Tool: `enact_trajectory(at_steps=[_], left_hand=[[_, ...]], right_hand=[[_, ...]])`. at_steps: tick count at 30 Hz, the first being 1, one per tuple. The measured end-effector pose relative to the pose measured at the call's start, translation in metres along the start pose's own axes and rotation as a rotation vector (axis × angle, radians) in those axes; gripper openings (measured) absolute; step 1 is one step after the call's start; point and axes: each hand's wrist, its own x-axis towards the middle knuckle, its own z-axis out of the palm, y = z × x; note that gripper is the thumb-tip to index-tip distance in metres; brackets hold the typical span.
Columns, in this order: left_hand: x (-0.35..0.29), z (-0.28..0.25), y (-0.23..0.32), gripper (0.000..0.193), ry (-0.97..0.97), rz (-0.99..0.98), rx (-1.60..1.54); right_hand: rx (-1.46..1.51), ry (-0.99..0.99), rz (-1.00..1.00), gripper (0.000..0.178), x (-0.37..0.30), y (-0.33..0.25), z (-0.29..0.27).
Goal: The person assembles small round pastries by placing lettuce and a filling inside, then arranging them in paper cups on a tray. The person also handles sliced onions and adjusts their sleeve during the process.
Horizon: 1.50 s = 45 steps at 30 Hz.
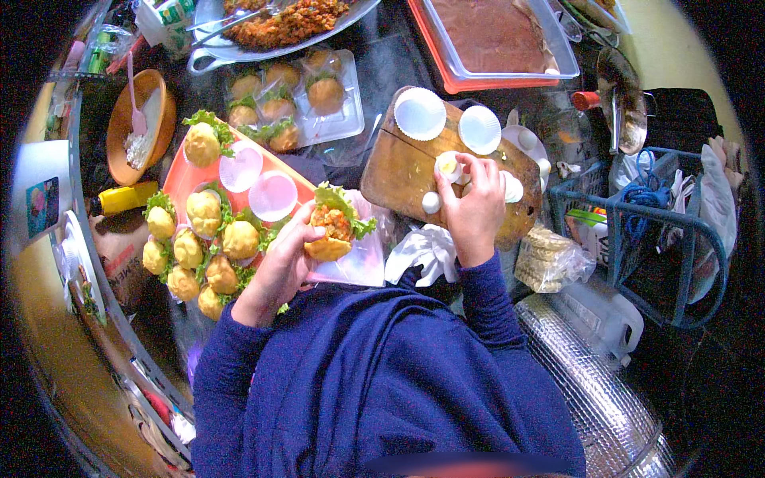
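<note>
Holding a leafy, filled bun [328,245] in your left hand [283,255] by the orange tray [180,182], you pinch a cut egg [447,166] with your right hand [475,209] above the board [396,169].

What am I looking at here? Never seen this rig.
No machine here: a person is working bare-handed. The single picture comes from the left of two head-worn fisheye cameras looking down, so straight edges bend near the rim. The left hand holds a filled bun. The right hand grips what looks like a boiled egg piece over a wooden board, which bears white fluted cups. At left, more buns sit on an orange tray.
</note>
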Motion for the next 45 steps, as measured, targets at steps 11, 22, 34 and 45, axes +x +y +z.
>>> enact_trajectory(at_steps=[11,22,34,45], left_hand=[[0.002,-0.006,-0.006,0.06,-0.014,0.0,-0.03],[0.007,-0.02,-0.012,0.055,-0.042,0.018,-0.053],[0.003,-0.013,-0.006,0.047,-0.038,-0.014,-0.089],[0.002,-0.014,-0.007,0.053,-0.095,-0.016,-0.07]], right_hand=[[0.008,-0.045,0.059,0.031,0.006,-0.001,0.001],[0.219,0.034,0.004,0.022,0.007,-0.001,0.003],[0.228,-0.015,-0.027,0.018,0.005,-0.004,-0.004],[0.195,-0.035,-0.05,0.012,0.009,-0.003,-0.008]])
